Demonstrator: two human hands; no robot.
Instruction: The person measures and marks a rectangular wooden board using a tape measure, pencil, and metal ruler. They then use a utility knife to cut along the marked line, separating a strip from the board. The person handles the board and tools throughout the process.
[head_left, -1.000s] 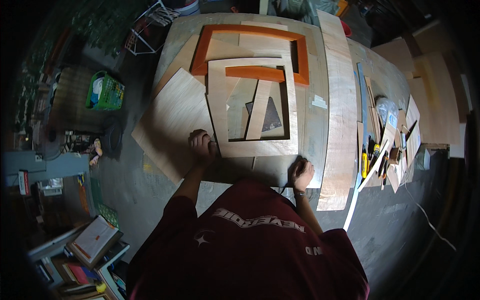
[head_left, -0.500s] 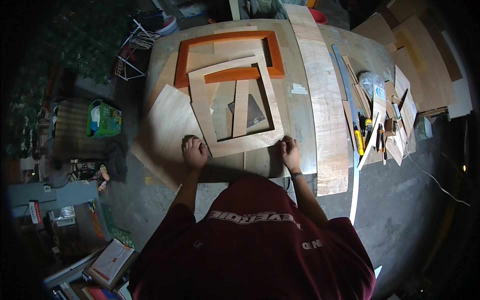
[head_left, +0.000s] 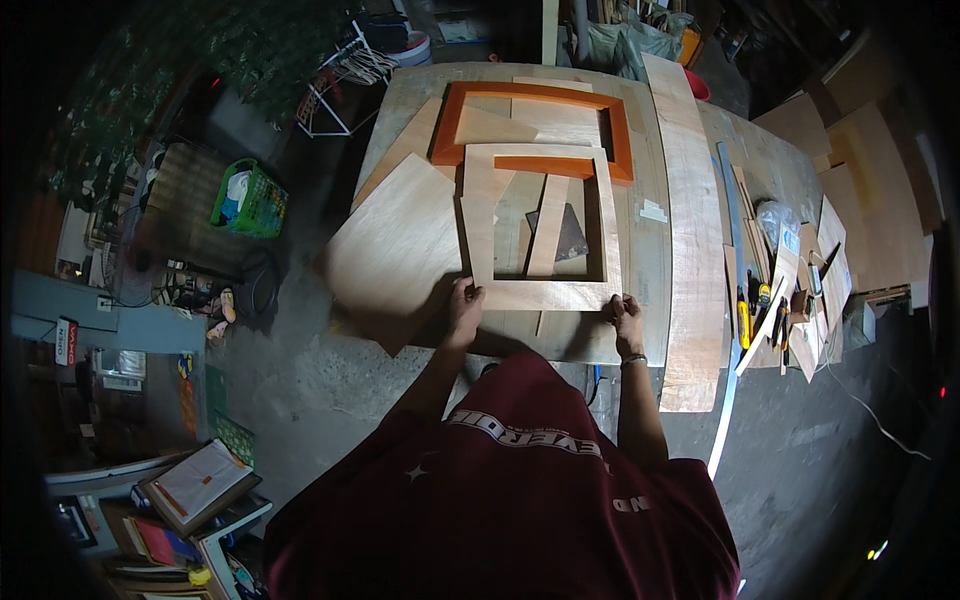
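Frame of pale wood [head_left: 550,296] points lengthwise ahead, hands [head_left: 465,313] [head_left: 628,326] pinching its near corners.

The near frame [head_left: 550,296] is pale tan with faint wood grain, while the far frame [head_left: 619,145] is an even reddish orange (the warmest colour here). The long board [head_left: 692,200] is light beige with darker streaks, and the small flat piece [head_left: 573,237] is dark brown. The shirt [head_left: 500,520] is maroon with white lettering, and the basket [head_left: 265,203] is bright green with a lattice pattern.
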